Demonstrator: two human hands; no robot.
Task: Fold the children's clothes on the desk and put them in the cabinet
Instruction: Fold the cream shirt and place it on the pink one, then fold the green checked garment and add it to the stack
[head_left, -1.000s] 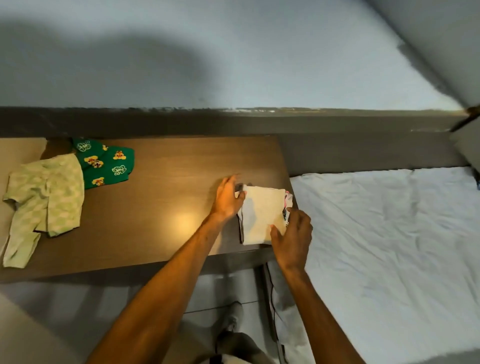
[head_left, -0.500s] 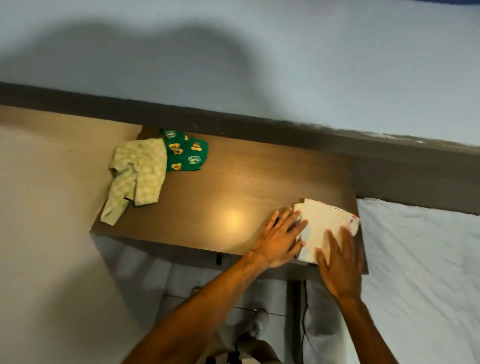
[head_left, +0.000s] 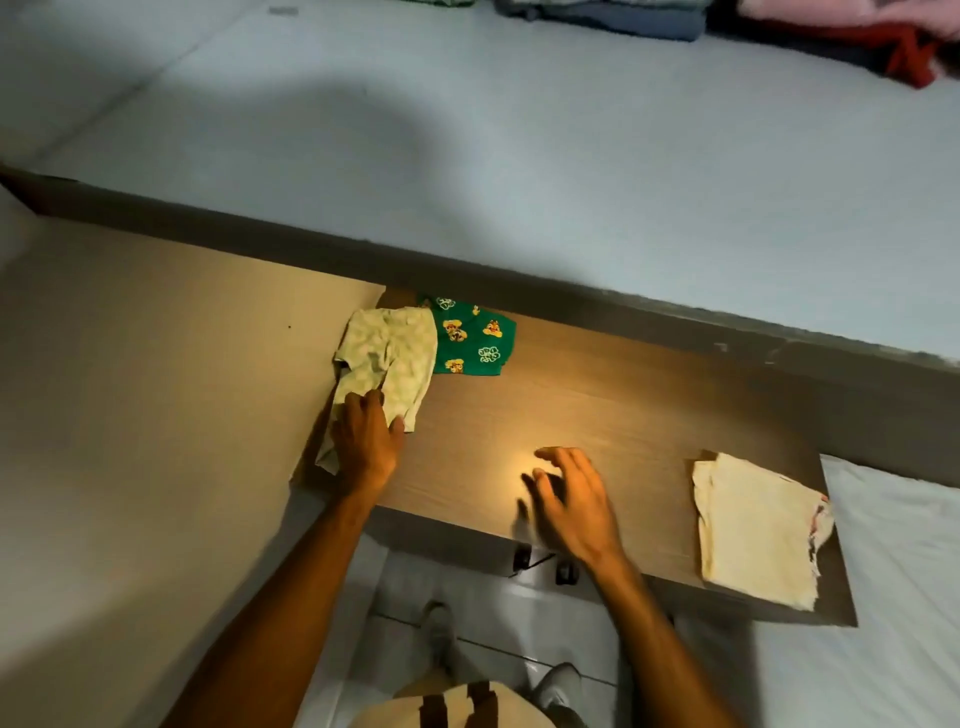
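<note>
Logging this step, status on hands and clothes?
Left hand on pale green garment, grip unclear. Right hand open, empty, over desk. Cream garment folded, right end. Nothing in the way.

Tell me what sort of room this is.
Probably a bedroom: a white-sheeted bed sits against a wooden desk, with a folded cream garment and other children's clothes on it, and stacked clothes beyond.

Left hand (head_left: 366, 441) reaching forward, fingers curled down, right hand (head_left: 569, 499) hovering, fingers spread
</note>
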